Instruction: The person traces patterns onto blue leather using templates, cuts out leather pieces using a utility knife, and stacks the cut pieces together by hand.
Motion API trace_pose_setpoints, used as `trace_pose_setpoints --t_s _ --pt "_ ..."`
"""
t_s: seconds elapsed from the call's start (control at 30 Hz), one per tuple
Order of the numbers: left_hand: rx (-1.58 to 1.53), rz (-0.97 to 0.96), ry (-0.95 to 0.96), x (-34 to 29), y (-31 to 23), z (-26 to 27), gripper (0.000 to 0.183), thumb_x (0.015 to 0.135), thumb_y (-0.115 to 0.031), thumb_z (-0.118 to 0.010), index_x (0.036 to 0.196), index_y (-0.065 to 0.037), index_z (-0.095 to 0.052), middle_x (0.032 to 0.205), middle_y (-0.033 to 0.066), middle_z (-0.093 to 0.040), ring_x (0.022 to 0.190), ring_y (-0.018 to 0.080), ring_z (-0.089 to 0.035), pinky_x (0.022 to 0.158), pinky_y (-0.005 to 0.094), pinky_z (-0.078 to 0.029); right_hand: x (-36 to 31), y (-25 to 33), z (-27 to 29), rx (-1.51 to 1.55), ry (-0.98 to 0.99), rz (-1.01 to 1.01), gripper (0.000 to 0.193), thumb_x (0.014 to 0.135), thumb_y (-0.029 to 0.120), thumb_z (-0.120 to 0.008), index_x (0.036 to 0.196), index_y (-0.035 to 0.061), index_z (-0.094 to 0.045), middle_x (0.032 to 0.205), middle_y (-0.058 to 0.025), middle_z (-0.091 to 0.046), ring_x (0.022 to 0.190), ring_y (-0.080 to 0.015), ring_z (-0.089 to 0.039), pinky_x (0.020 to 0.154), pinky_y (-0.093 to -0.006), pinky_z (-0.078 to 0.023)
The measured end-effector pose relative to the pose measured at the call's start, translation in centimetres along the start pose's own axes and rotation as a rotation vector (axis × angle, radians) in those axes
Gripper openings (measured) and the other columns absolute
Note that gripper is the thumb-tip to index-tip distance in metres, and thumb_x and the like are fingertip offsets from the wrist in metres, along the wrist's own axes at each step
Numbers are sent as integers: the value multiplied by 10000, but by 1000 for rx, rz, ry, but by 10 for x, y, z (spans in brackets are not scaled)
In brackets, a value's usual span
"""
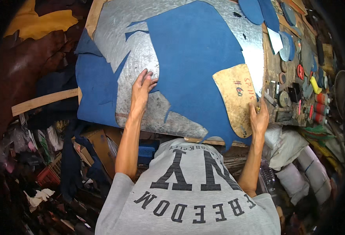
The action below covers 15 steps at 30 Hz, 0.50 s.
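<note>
A large piece of blue leather (192,51) with an irregular, cut outline lies flat on a scratched metal sheet (137,55). On its right part rests a tan template (235,94) with rounded corners and handwritten marks. My left hand (143,88) is open, its fingers stretched toward the leather's left edge and resting about where leather meets metal. Beside the template's right edge, my right hand (260,115) is closed, with thumb and finger together. A small yellowish bit shows between those fingers, too little to name.
Blue leather offcuts (96,84) hang over the table's left side. Cut blue pieces (251,11) lie at the far right. Red-handled scissors (300,71), a yellow tool (315,85), a round tin (284,98) and red-bodied bottles (321,108) crowd the wooden right side. A wooden strip (45,102) juts out left.
</note>
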<state>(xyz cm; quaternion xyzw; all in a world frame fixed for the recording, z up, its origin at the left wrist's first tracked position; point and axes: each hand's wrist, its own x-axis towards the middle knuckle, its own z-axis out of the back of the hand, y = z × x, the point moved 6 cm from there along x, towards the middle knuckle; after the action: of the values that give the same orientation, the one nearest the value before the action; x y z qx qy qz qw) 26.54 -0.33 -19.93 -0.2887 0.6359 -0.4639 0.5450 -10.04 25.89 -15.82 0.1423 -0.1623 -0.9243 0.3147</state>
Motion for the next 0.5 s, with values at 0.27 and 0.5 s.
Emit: trace_pose_setpoints --t_s 0.27,0.5 --pt "576 29 353 10 9 6 405 895 -210 -670 1191 63 -619 762 131 -696 636 154 -650 598 294 -509 -63 24 -4 -150 10 -147 689 824 368 -741 1311 -52 -492 1273 -269 -560 1163 -415 -553 951 -438 -467" --pt "633 -64 440 34 21 7 331 875 -201 -697 1026 92 -674 657 101 -665 574 119 -617 533 274 -483 -76 19 -7 -162 -109 -284 782 773 390 -782 1340 -47 -466 1225 -266 -554 1120 -432 -554 960 -469 -450"
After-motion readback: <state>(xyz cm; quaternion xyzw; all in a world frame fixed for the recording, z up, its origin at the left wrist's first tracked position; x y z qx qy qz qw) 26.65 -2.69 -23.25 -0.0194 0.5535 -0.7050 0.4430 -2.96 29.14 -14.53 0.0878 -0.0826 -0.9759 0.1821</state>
